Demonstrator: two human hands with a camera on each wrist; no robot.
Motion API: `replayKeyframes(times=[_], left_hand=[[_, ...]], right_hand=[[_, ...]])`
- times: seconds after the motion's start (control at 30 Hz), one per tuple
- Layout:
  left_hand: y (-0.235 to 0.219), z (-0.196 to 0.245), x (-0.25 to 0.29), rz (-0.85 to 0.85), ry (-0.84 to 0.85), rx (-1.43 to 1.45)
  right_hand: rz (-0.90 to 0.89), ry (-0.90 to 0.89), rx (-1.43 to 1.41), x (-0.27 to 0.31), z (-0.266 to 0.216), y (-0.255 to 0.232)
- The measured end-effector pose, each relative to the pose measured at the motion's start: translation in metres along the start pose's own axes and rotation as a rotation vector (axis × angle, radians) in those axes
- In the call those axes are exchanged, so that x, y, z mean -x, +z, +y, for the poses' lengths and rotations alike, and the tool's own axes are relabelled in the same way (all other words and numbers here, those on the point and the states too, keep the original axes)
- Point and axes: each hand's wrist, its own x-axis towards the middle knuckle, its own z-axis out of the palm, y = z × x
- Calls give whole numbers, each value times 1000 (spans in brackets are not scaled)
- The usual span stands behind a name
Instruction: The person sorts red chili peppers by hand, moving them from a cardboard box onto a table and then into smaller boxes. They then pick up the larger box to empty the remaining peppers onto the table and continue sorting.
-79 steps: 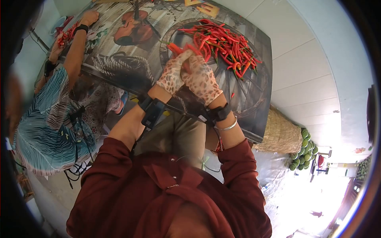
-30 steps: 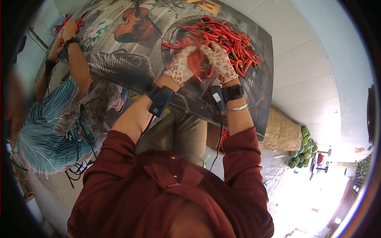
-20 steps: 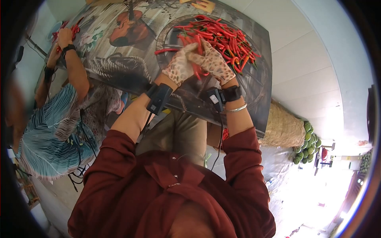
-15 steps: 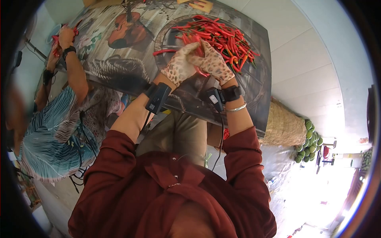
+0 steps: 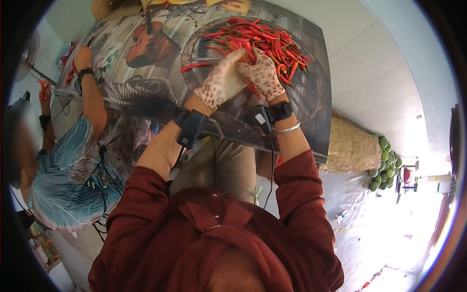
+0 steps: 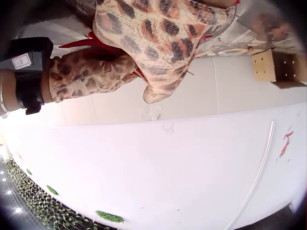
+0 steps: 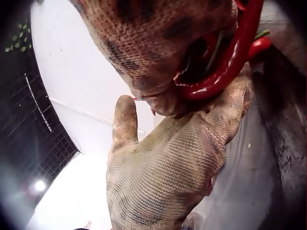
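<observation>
Both hands wear spotted knit gloves and meet at the near side of a heap of red chili peppers (image 5: 272,41) on the table. The left hand (image 5: 224,80) holds a bunch of chili peppers (image 5: 252,89) against the right hand (image 5: 263,75), whose fingers curl in on the same bunch. In the right wrist view, a glossy curved chili pepper (image 7: 230,67) sticks out between the right glove (image 7: 158,43) and the left glove (image 7: 163,177). Red tips poke out between the gloves in the left wrist view, and most of the bunch is hidden.
One loose chili pepper (image 5: 194,66) lies left of the heap. The table (image 5: 160,97) has a printed violin and rope cover. At the left sits another person (image 5: 73,180), with a hand over more red chilies. A woven sack (image 5: 352,148) and watermelons (image 5: 387,163) stand to the right.
The hands, apart a second ago with blurred chilies between them, have closed together on the bunch. The other person's one hand has moved away from the table edge. The head view has shifted slightly.
</observation>
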Motion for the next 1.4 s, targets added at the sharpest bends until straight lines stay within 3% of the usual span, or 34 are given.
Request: replayKeyframes(times=[0.07, 0.13, 0.33, 0.4, 0.43, 0.5, 0.53, 0.6, 0.63, 0.67, 0.7, 0.73, 0.77, 0.87, 1.0, 1.13, 1.2, 1.27, 1.33, 1.4], left_hand=[[13, 7, 4, 37, 32, -143], [36, 22, 17, 9, -168, 324], [34, 10, 13, 227, -147, 430], [34, 6, 13, 242, -138, 430], [34, 4, 12, 258, -122, 435], [33, 0, 13, 265, -113, 433], [32, -2, 14, 274, -99, 434], [24, -6, 13, 274, -90, 439], [19, -8, 12, 277, -74, 446], [16, -10, 13, 279, -67, 455], [9, -7, 18, 160, -90, 560], [3, -6, 17, 208, -93, 509], [4, -6, 19, 243, -50, 420], [-6, -4, 29, 234, 41, 224], [-21, -4, 37, 305, 93, -31], [-17, -1, 42, 314, 70, -61], [-29, -2, 40, 252, 99, -58], [-28, -1, 40, 245, 79, -34], [-29, 0, 39, 220, 102, -22], [-30, -1, 38, 198, 103, -32]], right_hand=[[35, 28, -6, 3, -1, -2], [29, 43, -92, -3, 13, 1], [94, -32, -326, 3, 34, -9], [259, -932, 669, -13, 78, -10], [264, -926, 671, -11, 77, -12], [158, -636, 74, -3, 75, -15], [165, -627, 76, 3, 64, -17], [195, 67, -875, 18, 38, -25], [226, -170, -851, 22, 51, -28], [263, -149, -845, 32, 50, -39], [303, -342, -482, 45, 51, -54], [322, -503, -103, 60, 48, -69], [353, -457, -87, 79, 45, -83], [430, 185, -710, 140, 34, -112], [733, 263, -814, 222, 65, -134], [833, 256, -860, 300, 116, -147], [846, 377, -734, 332, 135, -147], [896, 381, -812, 346, 156, -139], [1048, 573, -833, 355, 176, -130], [1015, 659, -701, 365, 207, -118]])
